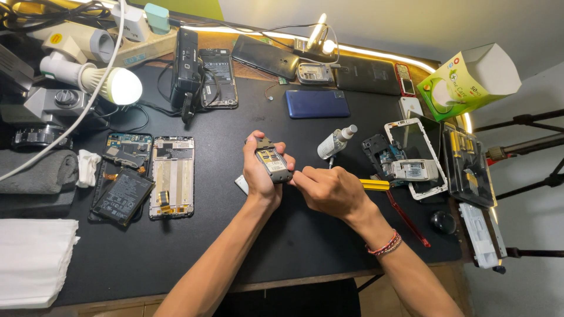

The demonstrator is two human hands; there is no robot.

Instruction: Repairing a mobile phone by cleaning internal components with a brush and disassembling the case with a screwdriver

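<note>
Left hand: my left hand [260,176] wraps a small dark-grey mobile phone with its back cover off [272,159], thumb on one long edge and fingers on the other, a closed grip that lifts it clear of the black desk [247,117].
Why so held: I judge the phone is tilted face-down, open back up, so the exposed inside faces me and the other hand can get at it.
Right hand: my right hand [330,189] is curled shut on a yellow-handled tool [374,185]; its fingertips press against the phone's lower end, and the tool's tip is hidden behind them.
Phone against grip: the phone sits across the left fingers, its upper end poking out above them, its lower end touching the right fingertips.
Wrist: a red and white braided band [385,244] circles the right wrist.
Right of hands: a small white spray bottle [335,142] lies just beside the phone; a white phone frame with loose parts [411,158] rests farther right.
Left of hands: an opened smartphone showing its silver inner frame [171,176] and a black flat battery [122,196] lie well apart from the grip.
Far edge: a blue smartphone lying face-down [317,103] sits near the back, a lit white bulb [120,86] at the far left.
</note>
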